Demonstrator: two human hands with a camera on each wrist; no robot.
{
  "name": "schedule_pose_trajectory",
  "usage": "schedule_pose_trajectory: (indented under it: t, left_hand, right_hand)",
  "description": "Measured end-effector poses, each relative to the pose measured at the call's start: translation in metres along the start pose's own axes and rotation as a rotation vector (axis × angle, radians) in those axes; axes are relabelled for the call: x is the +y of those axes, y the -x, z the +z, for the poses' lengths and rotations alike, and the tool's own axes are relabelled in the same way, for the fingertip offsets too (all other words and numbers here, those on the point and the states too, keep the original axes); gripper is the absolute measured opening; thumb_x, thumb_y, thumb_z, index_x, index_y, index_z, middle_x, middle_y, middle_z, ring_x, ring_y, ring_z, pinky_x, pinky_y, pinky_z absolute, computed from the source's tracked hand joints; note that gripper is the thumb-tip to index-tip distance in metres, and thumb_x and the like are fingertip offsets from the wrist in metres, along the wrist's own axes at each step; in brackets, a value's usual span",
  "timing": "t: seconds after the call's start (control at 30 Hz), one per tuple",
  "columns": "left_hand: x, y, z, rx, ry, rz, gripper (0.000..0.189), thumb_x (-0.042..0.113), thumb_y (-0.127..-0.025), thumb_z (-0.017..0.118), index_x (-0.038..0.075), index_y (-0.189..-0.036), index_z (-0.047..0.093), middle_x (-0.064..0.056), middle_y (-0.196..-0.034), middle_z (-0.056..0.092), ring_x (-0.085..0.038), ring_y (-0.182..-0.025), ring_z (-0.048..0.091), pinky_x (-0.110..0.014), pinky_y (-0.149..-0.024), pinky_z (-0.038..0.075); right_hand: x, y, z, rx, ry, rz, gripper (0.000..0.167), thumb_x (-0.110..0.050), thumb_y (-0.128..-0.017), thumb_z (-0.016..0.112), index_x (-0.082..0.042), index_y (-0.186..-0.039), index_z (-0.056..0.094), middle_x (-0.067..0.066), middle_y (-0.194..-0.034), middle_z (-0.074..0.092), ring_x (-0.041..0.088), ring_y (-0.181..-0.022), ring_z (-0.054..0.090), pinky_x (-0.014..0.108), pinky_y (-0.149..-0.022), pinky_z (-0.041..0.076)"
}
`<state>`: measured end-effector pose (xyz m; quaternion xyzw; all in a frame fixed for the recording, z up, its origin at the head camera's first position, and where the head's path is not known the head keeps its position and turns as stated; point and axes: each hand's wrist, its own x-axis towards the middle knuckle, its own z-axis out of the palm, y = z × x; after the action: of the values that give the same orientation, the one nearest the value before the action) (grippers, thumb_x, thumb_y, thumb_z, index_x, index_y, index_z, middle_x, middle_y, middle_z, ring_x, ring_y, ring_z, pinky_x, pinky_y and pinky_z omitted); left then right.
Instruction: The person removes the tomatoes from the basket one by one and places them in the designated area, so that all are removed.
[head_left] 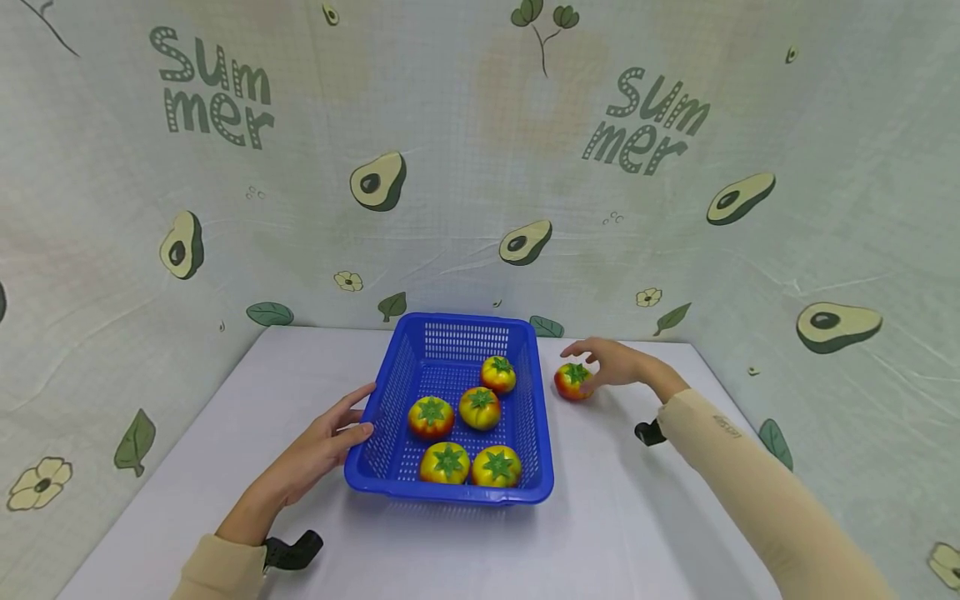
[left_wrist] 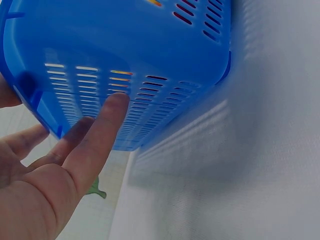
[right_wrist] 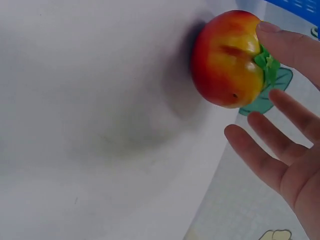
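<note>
A blue plastic basket (head_left: 450, 492) with slotted walls stands on the table, holding several red-and-yellow tomatoes (head_left: 480, 408) with green star-shaped tops. My left hand (head_left: 330, 446) holds the basket's left side, thumb at the rim and fingers against the outer wall. In the left wrist view its fingertips (left_wrist: 119, 100) lie along the slots. Right of the basket, one more tomato (right_wrist: 227, 60) sits on the table. Over and beside it is my right hand (head_left: 618, 364), fingers spread, thumb close to the green top. Whether the thumb touches the tomato I cannot tell.
The white table (head_left: 615, 517) ends at a hanging cloth (head_left: 450, 125) printed with avocados, leaves and lettering, which rises behind and on both sides. A black wrist mount (head_left: 295, 552) sticks out by the left sleeve and another (head_left: 649, 432) by the right.
</note>
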<state>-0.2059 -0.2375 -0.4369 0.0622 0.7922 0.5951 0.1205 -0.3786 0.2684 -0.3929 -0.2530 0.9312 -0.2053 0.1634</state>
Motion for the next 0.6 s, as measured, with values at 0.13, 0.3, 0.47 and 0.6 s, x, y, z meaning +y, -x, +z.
schedule_pose_trajectory:
  t: [0.13, 0.3, 0.47, 0.6]
  left_hand:
    - [0.000, 0.001, 0.000, 0.000, 0.001, 0.002, 0.073, 0.035, -0.107, 0.062, 0.028, -0.170, 0.025, -0.027, -0.161, 0.038, -0.045, -0.139, 0.053, -0.057, -0.107, 0.054]
    - [-0.001, 0.001, -0.001, -0.004, 0.009, 0.004, 0.073, 0.035, -0.107, 0.062, 0.028, -0.170, 0.025, -0.027, -0.161, 0.039, -0.044, -0.138, 0.054, -0.056, -0.107, 0.054]
    - [-0.002, 0.001, -0.001, -0.007, 0.011, 0.006, 0.074, 0.036, -0.107, 0.063, 0.028, -0.170, 0.025, -0.027, -0.162, 0.038, -0.044, -0.139, 0.053, -0.056, -0.107, 0.055]
    - [-0.002, 0.000, 0.000, -0.005, 0.006, 0.006, 0.073, 0.036, -0.107, 0.062, 0.028, -0.170, 0.025, -0.027, -0.162, 0.038, -0.045, -0.140, 0.052, -0.056, -0.107, 0.054]
  right_hand:
    - [-0.009, 0.003, -0.010, 0.014, 0.026, -0.030, 0.065, -0.018, -0.092, 0.084, -0.013, -0.151, 0.057, 0.024, -0.152, 0.053, 0.052, -0.136, 0.052, 0.064, -0.105, 0.052]
    - [-0.023, 0.003, -0.026, 0.041, 0.057, -0.078, 0.066, -0.017, -0.093, 0.084, -0.012, -0.152, 0.056, 0.021, -0.152, 0.054, 0.048, -0.136, 0.053, 0.064, -0.107, 0.052]
    - [-0.044, 0.001, -0.040, 0.055, 0.085, -0.136, 0.066, -0.018, -0.092, 0.085, -0.010, -0.151, 0.057, 0.021, -0.153, 0.053, 0.048, -0.137, 0.052, 0.065, -0.108, 0.050]
    - [-0.062, -0.002, -0.047, 0.051, 0.118, -0.154, 0.065, -0.019, -0.092, 0.086, -0.012, -0.150, 0.058, 0.020, -0.154, 0.052, 0.046, -0.137, 0.053, 0.063, -0.109, 0.050]
